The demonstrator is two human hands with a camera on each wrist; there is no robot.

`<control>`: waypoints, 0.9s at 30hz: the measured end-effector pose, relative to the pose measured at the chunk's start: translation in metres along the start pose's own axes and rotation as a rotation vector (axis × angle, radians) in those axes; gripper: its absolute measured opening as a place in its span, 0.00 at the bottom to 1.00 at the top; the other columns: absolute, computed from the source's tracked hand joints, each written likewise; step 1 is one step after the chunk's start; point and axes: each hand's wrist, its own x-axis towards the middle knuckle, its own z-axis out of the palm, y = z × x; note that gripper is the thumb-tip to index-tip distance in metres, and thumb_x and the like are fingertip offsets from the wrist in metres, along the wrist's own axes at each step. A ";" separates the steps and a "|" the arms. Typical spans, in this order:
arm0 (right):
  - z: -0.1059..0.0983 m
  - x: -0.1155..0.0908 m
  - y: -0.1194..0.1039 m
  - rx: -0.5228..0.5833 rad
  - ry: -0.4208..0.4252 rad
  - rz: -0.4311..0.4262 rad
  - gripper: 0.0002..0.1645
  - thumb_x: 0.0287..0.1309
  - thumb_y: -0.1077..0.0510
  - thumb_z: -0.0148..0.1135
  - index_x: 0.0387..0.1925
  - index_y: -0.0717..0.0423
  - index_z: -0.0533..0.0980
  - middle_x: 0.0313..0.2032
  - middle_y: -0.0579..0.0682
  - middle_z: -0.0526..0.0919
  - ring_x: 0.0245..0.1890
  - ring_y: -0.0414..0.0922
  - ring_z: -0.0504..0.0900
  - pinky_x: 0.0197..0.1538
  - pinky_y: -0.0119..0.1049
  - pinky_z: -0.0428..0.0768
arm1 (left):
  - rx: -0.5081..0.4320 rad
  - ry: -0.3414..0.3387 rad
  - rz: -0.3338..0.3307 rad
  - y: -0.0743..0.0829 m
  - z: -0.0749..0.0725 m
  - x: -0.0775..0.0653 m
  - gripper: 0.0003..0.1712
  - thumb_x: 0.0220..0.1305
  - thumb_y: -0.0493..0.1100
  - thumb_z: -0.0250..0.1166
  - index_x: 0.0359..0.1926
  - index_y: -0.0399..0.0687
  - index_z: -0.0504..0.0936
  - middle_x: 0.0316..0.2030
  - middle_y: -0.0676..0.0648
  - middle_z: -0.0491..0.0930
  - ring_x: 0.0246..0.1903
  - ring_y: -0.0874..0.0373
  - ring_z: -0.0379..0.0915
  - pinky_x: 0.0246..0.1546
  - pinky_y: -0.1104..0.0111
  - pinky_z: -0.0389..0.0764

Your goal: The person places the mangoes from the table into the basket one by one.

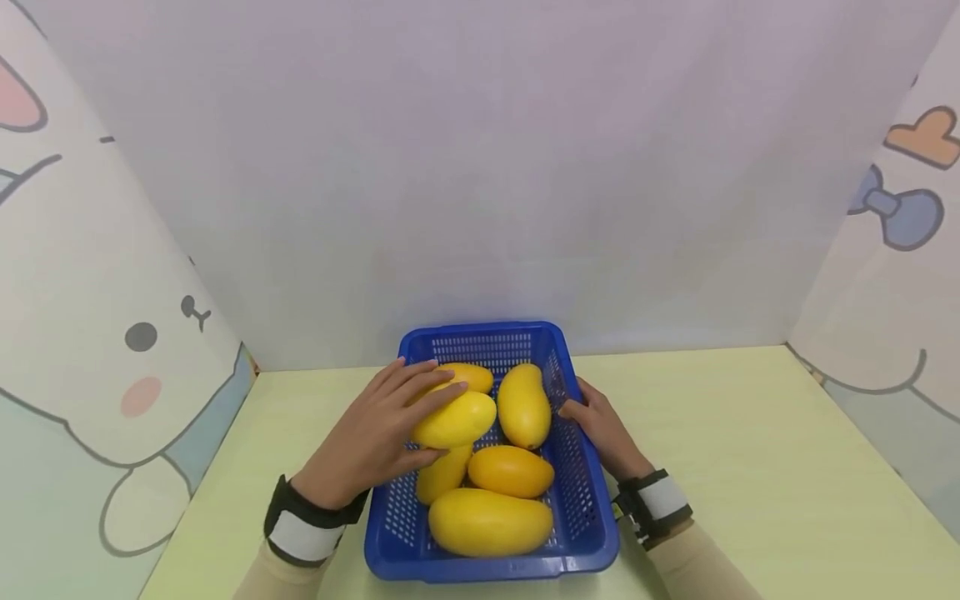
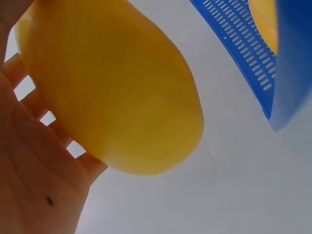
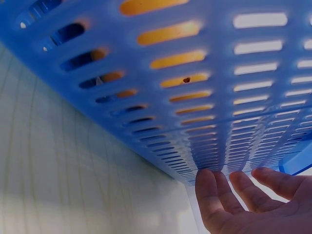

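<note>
A yellow mango [image 1: 459, 419] is gripped by my left hand [image 1: 375, 433], thumb on the near side and fingers over the top, above the left part of a blue plastic basket [image 1: 491, 569]. The left wrist view shows this mango [image 2: 117, 92] large against the palm, apart from the basket wall [image 2: 243, 53]. My right hand [image 1: 606, 429] holds the basket's right rim, with the thumb over it. In the right wrist view its fingertips touch the slotted outer wall [image 3: 219, 122]. Several mangoes lie inside, among them a large one [image 1: 491, 522] nearest me and an upright-lying one [image 1: 524, 407] at back right.
The basket stands on a pale yellow-green table [image 1: 720, 450], near its front edge. A plain whitish backdrop [image 1: 480, 183] rises behind. Panels with cartoon prints [image 1: 112, 275] flank the table on both sides.
</note>
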 end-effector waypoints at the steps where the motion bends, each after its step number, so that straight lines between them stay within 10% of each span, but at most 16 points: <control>1: 0.000 0.000 0.000 0.002 0.002 0.000 0.34 0.58 0.63 0.46 0.67 0.51 0.56 0.55 0.62 0.68 0.42 0.60 0.77 0.39 0.55 0.77 | 0.004 0.001 0.008 0.000 -0.001 0.002 0.53 0.43 0.56 0.73 0.69 0.57 0.58 0.63 0.47 0.64 0.64 0.49 0.53 0.63 0.50 0.52; 27: 0.000 0.000 0.004 0.020 0.007 -0.010 0.35 0.57 0.64 0.47 0.68 0.49 0.57 0.52 0.62 0.70 0.40 0.59 0.78 0.39 0.55 0.77 | -0.019 -0.007 0.121 0.013 0.025 0.040 0.49 0.45 0.60 0.70 0.68 0.57 0.60 0.60 0.48 0.69 0.63 0.50 0.57 0.63 0.53 0.52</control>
